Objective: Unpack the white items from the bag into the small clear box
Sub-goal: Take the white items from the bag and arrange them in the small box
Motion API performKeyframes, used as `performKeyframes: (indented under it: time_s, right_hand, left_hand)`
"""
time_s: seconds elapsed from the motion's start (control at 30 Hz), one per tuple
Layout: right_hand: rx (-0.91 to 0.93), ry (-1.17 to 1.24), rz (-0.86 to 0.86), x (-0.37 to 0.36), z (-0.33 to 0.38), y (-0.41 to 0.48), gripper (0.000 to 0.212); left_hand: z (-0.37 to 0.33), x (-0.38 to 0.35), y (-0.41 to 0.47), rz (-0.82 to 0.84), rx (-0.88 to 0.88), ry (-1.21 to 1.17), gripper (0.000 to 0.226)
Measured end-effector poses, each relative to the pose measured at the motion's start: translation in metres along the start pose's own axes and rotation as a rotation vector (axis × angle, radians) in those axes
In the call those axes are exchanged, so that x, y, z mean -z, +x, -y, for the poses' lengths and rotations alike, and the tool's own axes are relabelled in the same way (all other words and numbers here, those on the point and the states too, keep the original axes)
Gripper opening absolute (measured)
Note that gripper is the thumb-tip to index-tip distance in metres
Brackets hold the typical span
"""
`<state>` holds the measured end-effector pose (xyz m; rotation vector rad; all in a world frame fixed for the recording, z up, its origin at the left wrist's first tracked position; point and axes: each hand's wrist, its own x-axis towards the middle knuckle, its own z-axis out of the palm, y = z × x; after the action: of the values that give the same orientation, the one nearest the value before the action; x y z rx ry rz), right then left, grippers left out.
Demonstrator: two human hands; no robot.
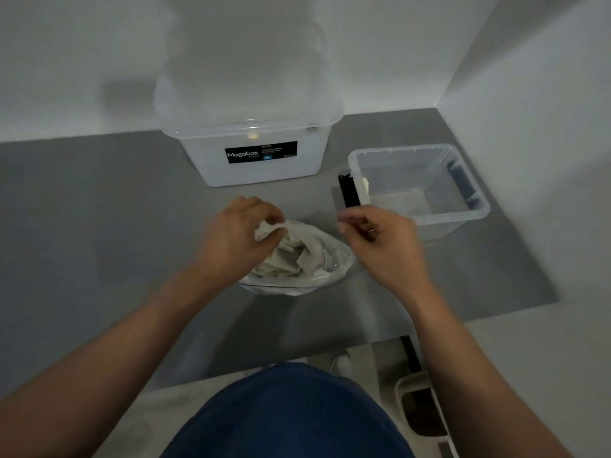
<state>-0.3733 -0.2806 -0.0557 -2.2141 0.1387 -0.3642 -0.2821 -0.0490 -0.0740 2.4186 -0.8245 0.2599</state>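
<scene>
The left hand pinches the crumpled mouth of the bag at centre frame. The right hand, just right of it, has curled fingers, but through the blur we cannot tell whether it holds anything. The white items, flat, creased and papery, lie heaped inside the thin glossy film. The small clear box, rigid and rectangular, stands open at right. We judge that the slack film may collapse or slide on the smooth grey table, spilling pieces short of the box.
</scene>
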Motion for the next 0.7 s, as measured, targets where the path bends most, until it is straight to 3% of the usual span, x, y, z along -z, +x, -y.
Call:
performKeyframes:
  time_s: [0.17, 0.27, 0.37, 0.5, 0.7]
  right_hand:
    - [0.058, -0.351, 0.313, -0.076, -0.004, -0.022, 0.016]
    - [-0.095, -0.634, 0.346, -0.098, -0.014, -0.020, 0.024]
    - [-0.165, -0.718, 0.293, -0.109, -0.016, -0.019, 0.025]
    - [-0.189, -0.788, 0.251, -0.117, -0.018, -0.016, 0.020]
    - [-0.097, -0.779, 0.173, -0.120, -0.019, -0.022, 0.019]
  left_hand:
    - [0.025, -0.016, -0.034, 0.284, -0.194, 0.259, 0.018]
    - [0.031, -0.018, -0.038, 0.416, -0.153, 0.368, 0.033]
    - [0.033, -0.017, -0.035, 0.485, -0.103, 0.378, 0.053]
    - [0.035, -0.019, -0.031, 0.455, -0.107, 0.382, 0.057]
    - [0.033, -0.024, -0.035, 0.329, -0.231, 0.416, 0.030]
